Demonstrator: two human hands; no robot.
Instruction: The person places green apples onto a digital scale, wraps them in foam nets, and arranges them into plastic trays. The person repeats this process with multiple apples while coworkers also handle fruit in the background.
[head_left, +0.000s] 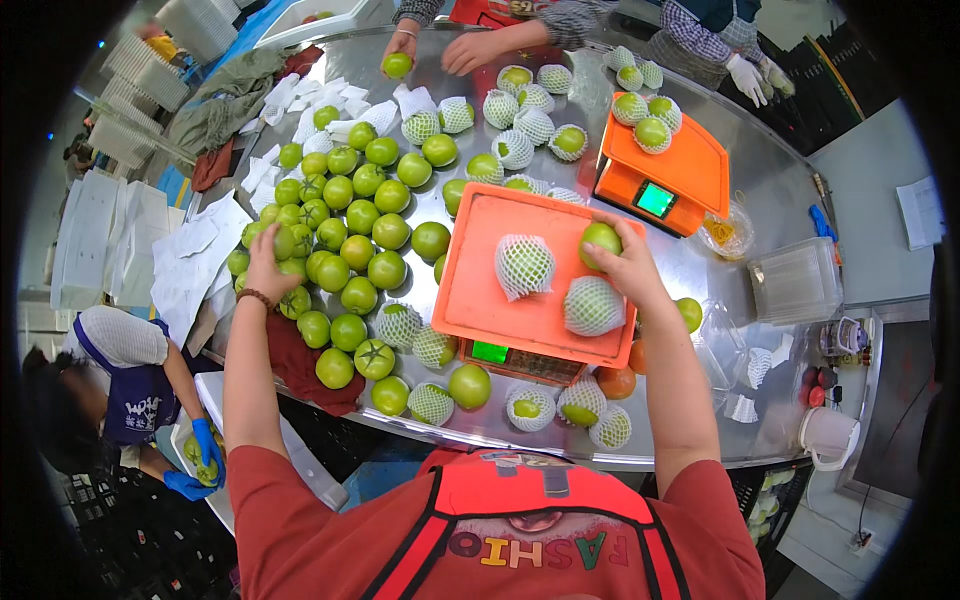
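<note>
My right hand holds a bare green tomato at the right side of an orange tray on a digital scale with a lit green display. Two tomatoes in white foam net sleeves lie on this tray, one near the middle and one at the right. At the left edge of a heap of bare green tomatoes, my left hand curves beside a green tomato. Whether it grips that tomato is unclear.
Net-sleeved tomatoes lie along the metal table's near edge. A second orange scale bears several sleeved tomatoes. Across the table, a person's hand holds a green tomato. Clear plastic boxes stand right. A blue-gloved worker is at left.
</note>
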